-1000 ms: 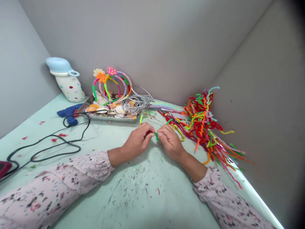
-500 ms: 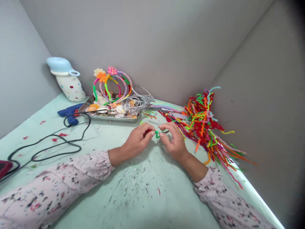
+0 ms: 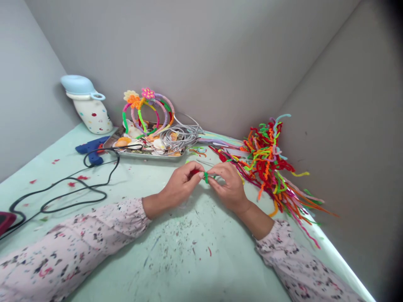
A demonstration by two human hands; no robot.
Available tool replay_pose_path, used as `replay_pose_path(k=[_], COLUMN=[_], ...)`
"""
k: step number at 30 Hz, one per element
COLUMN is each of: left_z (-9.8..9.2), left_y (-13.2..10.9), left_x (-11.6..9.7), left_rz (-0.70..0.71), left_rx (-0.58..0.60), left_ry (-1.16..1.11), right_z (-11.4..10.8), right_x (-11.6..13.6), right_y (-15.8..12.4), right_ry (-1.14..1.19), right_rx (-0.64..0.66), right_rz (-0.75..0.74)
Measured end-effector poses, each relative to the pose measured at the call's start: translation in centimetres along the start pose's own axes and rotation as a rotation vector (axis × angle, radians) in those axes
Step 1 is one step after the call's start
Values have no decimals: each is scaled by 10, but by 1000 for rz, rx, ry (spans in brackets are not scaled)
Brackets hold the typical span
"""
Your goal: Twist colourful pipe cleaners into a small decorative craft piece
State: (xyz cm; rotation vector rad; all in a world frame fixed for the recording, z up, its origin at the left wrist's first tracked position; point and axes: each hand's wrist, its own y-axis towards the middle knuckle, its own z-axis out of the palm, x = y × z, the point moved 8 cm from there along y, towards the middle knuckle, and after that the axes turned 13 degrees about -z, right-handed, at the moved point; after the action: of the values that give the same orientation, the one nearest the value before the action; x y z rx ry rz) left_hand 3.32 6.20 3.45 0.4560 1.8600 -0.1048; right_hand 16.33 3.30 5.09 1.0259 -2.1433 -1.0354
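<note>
My left hand (image 3: 182,184) is closed, thumb and fingertips pinching a piece with a red fuzzy part (image 3: 194,172) that mostly hides inside the fingers. A short green pipe cleaner (image 3: 206,177) is bent around the end of that piece, between the two hands. From the other side my right hand (image 3: 228,186) pinches at the green pipe cleaner with thumb and forefinger. A thin grey length shows behind the right fingers; what it belongs to is hidden. Both hands are just above the pale green table (image 3: 189,260), fingertips nearly meeting.
A metal tray (image 3: 151,157) at the back holds flower-topped headbands (image 3: 147,111) and grey wire loops (image 3: 184,136). Colourful pipe cleaners (image 3: 270,159) are heaped on the right. A blue glue gun (image 3: 92,147), its black cord (image 3: 78,190) and a white bottle (image 3: 92,113) occupy the left.
The right thumb and forefinger have come together on the green pipe cleaner and moved slightly left. Its loose bend now sits closer around the piece. My left hand has barely moved.
</note>
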Motion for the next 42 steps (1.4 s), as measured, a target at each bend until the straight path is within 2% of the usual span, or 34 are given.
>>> replay_pose_path(k=[22, 28, 35, 42], left_z=[-4, -3, 0, 0], left_y=[-1, -3, -4, -4], left_x=[-9, -15, -16, -16], left_rz=[110, 167, 198, 208], left_rx=[-60, -75, -56, -65], left_ry=[139, 189, 239, 267], right_z=[-4, -4, 3, 6], right_x=[2, -2, -12, -11], right_y=[1, 0, -4, -2], right_ry=[31, 155, 331, 361], right_rx=[-30, -52, -36, -5], right_rz=[35, 102, 250, 308])
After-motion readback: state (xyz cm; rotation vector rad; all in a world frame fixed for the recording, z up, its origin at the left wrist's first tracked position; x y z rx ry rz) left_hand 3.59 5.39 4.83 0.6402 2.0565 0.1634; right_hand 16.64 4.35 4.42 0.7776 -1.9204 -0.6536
